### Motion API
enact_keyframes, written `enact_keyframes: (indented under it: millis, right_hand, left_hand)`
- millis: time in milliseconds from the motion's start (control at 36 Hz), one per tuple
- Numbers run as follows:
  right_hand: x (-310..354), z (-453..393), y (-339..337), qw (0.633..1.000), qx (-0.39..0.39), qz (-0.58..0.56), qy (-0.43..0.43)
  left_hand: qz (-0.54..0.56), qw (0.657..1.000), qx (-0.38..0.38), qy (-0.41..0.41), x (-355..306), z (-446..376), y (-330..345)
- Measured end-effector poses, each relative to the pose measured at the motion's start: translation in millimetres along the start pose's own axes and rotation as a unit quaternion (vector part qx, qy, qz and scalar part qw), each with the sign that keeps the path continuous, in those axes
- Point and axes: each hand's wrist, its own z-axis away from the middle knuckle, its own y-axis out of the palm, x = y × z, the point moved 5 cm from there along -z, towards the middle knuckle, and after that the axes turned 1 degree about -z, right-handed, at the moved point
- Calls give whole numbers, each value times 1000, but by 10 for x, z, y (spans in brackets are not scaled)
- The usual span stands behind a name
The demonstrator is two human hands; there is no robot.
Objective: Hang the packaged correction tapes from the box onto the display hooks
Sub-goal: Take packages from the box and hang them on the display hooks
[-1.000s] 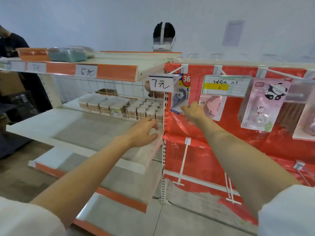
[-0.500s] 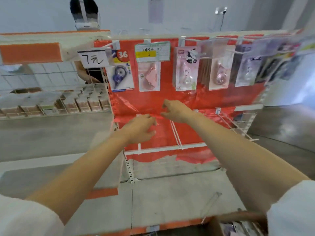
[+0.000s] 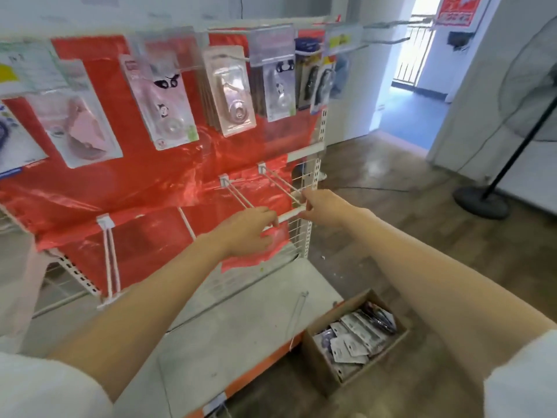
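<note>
At the far left a hook (image 3: 110, 260) juts from the lower part of the red panel (image 3: 90, 188) with nothing on it. Above it, along the top row, hang blister packs (image 3: 81, 128): a pink one, then a clear one with a panda print (image 3: 164, 101), another clear one (image 3: 230, 92), and darker ones toward the right post (image 3: 315, 182). The left hand (image 3: 247, 230) reaches in at mid-height, fingers curled forward at the tip of a bare double-wire hook (image 3: 238, 194); the blur hides whether it pinches the wire or only touches it, so its grip cannot be told. Just beside it the right hand (image 3: 322, 203) closes thumb and fingertips on the outer end of the next hook (image 3: 280, 182), a narrow pinch on the wire. Neither hand carries a pack. A white crossbar (image 3: 289, 214) runs between the two hands. Below lies the grey base shelf (image 3: 241, 327) with an orange front edge. To the right, on the floor against that shelf, stands the open cardboard box (image 3: 319, 366), and the packaged tapes (image 3: 352, 339) lie loose inside it, well apart from both hands. At the far right a floor fan (image 3: 494, 188) stands on its round base near a doorway.
</note>
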Motion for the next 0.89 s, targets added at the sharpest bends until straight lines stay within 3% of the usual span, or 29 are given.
enact_keyframes:
  millis: [250,417,556,889]
  right_hand:
    - [-1558,35,233,993,42,-41,101]
    - [-2534,-196,464,984,67,-81,145]
    - [-3293,-270,883,973,84,-116,179]
    - [-4601,229,1903,928,190,-155,281]
  left_hand:
    - [18,998,63,25,-597,-1081,803]
    - [-30,994,109,9,-792,-1737,1386]
    - [20,987,155,-36,-967,-2235,2012]
    - [81,954,285,-53,-1499,-2734,3425]
